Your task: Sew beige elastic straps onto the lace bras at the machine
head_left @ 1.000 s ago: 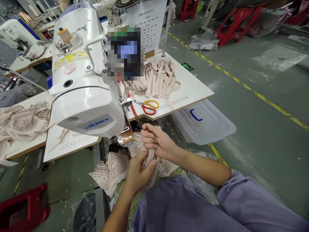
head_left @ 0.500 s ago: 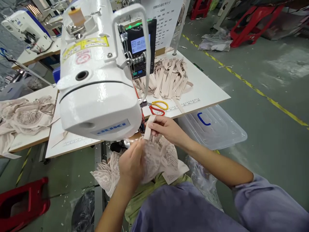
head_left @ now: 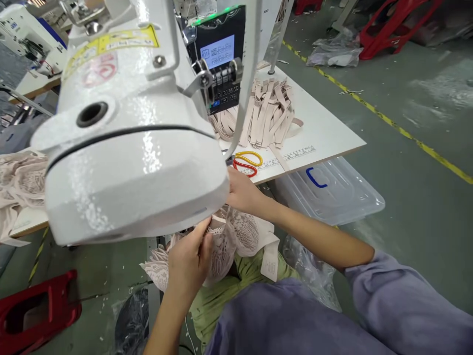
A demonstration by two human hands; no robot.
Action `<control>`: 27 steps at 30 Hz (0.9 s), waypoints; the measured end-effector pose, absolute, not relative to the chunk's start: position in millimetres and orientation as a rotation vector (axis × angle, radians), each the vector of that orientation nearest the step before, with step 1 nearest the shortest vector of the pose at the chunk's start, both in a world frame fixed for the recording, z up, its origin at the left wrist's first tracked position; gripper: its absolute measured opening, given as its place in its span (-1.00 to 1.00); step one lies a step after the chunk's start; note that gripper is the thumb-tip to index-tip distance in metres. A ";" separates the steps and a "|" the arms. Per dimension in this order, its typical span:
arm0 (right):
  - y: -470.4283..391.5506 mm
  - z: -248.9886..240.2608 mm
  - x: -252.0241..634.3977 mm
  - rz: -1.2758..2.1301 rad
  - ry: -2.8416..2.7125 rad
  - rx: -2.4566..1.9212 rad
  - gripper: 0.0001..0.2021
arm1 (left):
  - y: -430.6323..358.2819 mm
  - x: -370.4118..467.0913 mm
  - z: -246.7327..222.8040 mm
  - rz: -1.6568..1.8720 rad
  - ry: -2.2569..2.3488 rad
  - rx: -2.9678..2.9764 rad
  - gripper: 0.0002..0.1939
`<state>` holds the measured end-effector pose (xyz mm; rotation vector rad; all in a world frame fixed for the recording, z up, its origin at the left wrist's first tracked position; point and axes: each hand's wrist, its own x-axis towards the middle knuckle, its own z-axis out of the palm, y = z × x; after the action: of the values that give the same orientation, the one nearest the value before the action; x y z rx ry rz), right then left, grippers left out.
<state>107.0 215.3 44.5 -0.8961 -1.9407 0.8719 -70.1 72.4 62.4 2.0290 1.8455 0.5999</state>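
A beige lace bra (head_left: 246, 235) hangs over my lap below the sewing machine head (head_left: 140, 182). My left hand (head_left: 190, 259) pinches its upper edge between thumb and fingers, just under the machine head's front. Further right and higher, my right hand (head_left: 244, 193) reaches in beneath the machine head, which covers its fingers; what they hold does not show. The needle area is also hidden. Close beyond my right hand lie scissors with yellow and red handles (head_left: 248, 159), partly behind the machine.
Beige straps (head_left: 271, 113) are heaped on the white table (head_left: 328, 130), beside a lit control screen (head_left: 218, 52). A clear plastic lid with a blue handle (head_left: 347, 195) is below the table's right edge. More lace pieces (head_left: 25, 180) lie left; a red stool (head_left: 55, 305) stands lower left.
My right hand has moved left, under the machine head, taking the strap end out of sight. My left hand has shifted slightly left and down. The view has come closer to the machine.
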 end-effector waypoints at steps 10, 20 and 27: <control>227.4 41.7 95.1 0.859 -2.068 -0.805 -0.96 | 70.5 -73.1 70.4 0.735 1.674 1.729 -0.53; 220.3 58.7 99.8 0.960 -2.040 -0.825 -0.85 | 67.7 -46.1 84.1 0.803 1.736 1.670 -0.66; 223.5 59.4 101.0 0.992 -2.033 -0.805 -0.86 | 84.3 -50.1 90.2 0.821 1.771 1.590 -0.71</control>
<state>101.0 223.5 59.4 -0.8054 -2.0331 0.9922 -50.1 84.3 90.2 1.5901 1.7713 0.8207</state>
